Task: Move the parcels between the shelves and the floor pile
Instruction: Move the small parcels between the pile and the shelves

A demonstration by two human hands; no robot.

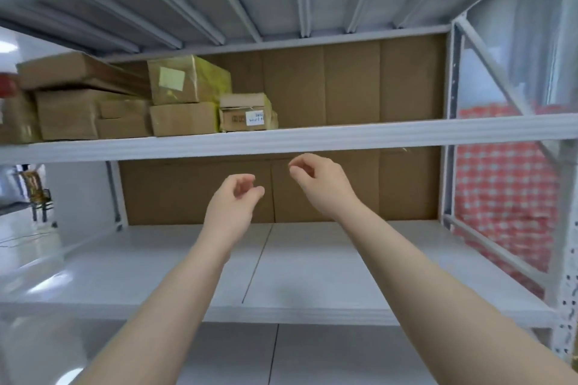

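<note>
1. Near the centre of the frame, the person's bare left hand (pixel 233 200) is reaching forward above the lower shelf. Its fingers are curling loosely inward with the thumb close to the fingertips, and it is gripping nothing.
2. Just right of it and slightly higher, the bare right hand (pixel 316 180) is hanging in the air below the upper shelf's front edge. Its fingers are likewise bending loosely and holding nothing, and the two hands are not touching.
3. Both bare forearms are stretching up from the bottom edge of the frame.
4. Brown cardboard parcels (pixel 67 114) are sitting in the upper left of the frame, bunched on the left part of the white metal upper shelf (pixel 344 136), well apart from both hands.
5. Among them, a box wrapped in yellowish tape (pixel 187 80) is resting on a plain brown box (pixel 183 119). A small crumpled box with a white label (pixel 247 114) is lying just beside them on the right.
6. A flat white lower shelf board (pixel 328 259) is spreading beneath the hands, and brown cardboard sheets (pixel 353 81) are lining the back of the rack.
7. At the right of the frame, a red-and-white checked cloth (pixel 506 184) is showing behind the rack's white diagonal brace (pixel 500 78).
</note>
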